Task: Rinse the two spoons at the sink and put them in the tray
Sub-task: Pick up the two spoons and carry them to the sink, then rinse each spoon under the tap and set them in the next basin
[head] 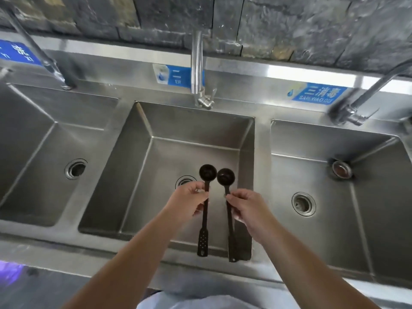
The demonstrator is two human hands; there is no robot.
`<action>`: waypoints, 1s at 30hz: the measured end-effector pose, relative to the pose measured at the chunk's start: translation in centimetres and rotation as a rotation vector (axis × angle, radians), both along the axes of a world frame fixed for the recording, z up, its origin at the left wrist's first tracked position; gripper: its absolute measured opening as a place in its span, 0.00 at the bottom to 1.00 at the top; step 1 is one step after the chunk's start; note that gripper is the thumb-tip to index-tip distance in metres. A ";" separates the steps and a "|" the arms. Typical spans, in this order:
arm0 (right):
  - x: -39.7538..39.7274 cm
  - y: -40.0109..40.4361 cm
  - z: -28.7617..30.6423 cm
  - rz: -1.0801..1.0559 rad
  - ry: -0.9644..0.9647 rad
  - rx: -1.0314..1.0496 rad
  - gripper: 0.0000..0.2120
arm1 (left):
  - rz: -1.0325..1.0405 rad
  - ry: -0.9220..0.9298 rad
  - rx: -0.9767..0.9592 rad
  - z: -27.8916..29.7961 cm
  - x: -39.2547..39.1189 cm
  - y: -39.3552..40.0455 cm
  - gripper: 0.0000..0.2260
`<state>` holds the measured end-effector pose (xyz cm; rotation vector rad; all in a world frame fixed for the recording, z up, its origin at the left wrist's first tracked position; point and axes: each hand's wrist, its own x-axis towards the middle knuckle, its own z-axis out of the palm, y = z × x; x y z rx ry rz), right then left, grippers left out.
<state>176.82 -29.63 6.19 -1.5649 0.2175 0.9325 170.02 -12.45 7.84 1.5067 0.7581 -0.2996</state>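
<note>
A: Stainless steel covers the whole workstation: a long bench (66, 244) with three sink basins set side by side, backed by a dark stone wall (289, 23).

B: Confirm the basin in use.

A: The middle basin (138, 175). Its tap (197, 63) stands at the back edge, spout directed toward the camera. No water stream can be made out. The drain (184, 181) is partly covered by the left hand.

B: State the position of the spoons.

A: Both are black, long-handled, held above the middle basin with bowls pointing away from the person. The left spoon (206, 210) and the right spoon (228, 210) run nearly parallel; their bowls sit just beside each other, and contact between them cannot be confirmed.

B: State the hands.

A: The left hand (188, 202) is closed on the left spoon's handle just below the bowl, pinching with the fingertips. The right hand (247, 208) is closed likewise on the right spoon's handle. The hands are near each other but apart. Handle ends hang free over the basin's near wall.

B: Other fixtures?

A: A left basin (33, 152) and a right basin (334, 197), each with its own tap. Blue labels (316, 94) are fixed to the splashback. A loose strainer (341, 169) lies in the right basin.
</note>
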 end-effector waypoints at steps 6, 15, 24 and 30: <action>2.9 6.0 -9.0 -0.179 0.133 -0.168 0.09 | -0.009 0.165 -0.012 -8.0 4.5 5.1 0.05; 3.1 9.0 -25.9 -0.221 0.202 -0.393 0.08 | -0.071 0.286 0.151 -24.6 6.5 4.9 0.05; 3.1 8.5 -34.0 -0.150 0.117 -0.614 0.10 | -0.175 0.275 0.163 -32.9 6.9 4.1 0.06; 3.3 8.1 -34.6 -0.134 0.135 -0.640 0.07 | -0.095 0.313 0.178 -34.3 6.7 4.0 0.07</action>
